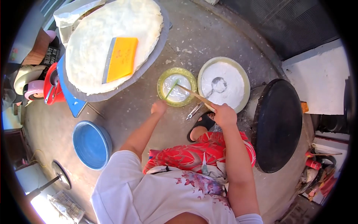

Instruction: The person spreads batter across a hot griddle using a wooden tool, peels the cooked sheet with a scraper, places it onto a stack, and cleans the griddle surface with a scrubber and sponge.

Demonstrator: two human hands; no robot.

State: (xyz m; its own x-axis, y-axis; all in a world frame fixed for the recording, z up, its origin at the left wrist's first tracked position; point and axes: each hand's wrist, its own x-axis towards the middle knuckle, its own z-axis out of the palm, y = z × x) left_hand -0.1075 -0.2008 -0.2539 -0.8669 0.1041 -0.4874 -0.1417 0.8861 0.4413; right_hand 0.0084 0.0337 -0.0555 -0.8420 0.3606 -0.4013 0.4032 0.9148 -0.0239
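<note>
My right hand (225, 115) is closed around the wooden handle of a T-shaped spreader (189, 91). Its green crossbar lies in the white batter of a yellow-green bowl (181, 71). At that bowl's near left rim, my left hand (159, 107) is closed on the edge, its fingertips partly hidden. Just right of it stands a larger cream basin (244, 71) filled with white batter or flour; I cannot tell which. A metal ladle (219, 85) rests in the basin, its handle reaching over the near rim. My sandalled foot (203, 125) is close below.
A round black griddle (279, 125) stands at the right. At upper left, a round board (112, 96) bears stacked pale flatbreads (97, 41) and a yellow scraper (122, 59). A blue tub (91, 145) sits on the concrete floor, near a red basin (52, 89).
</note>
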